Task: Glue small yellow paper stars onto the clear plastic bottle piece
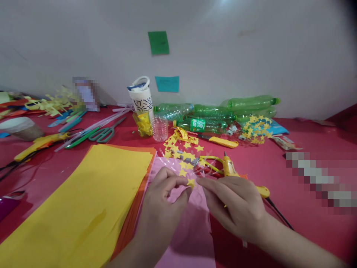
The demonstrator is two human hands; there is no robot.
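left bare hand [164, 208] pinches small yellow paper star [191, 182] above pink paper sheet [192, 234]. right bare hand [240, 208] beside star, fingertips close together; can't tell if they grip anything. yellow hot-glue gun [229, 166] lies behind right hand.

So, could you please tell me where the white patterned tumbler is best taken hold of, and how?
I'd grip the white tumbler by its loop handle, coming from above: the loop rises over the upright body, while a container of yellow pieces blocks its lower front.
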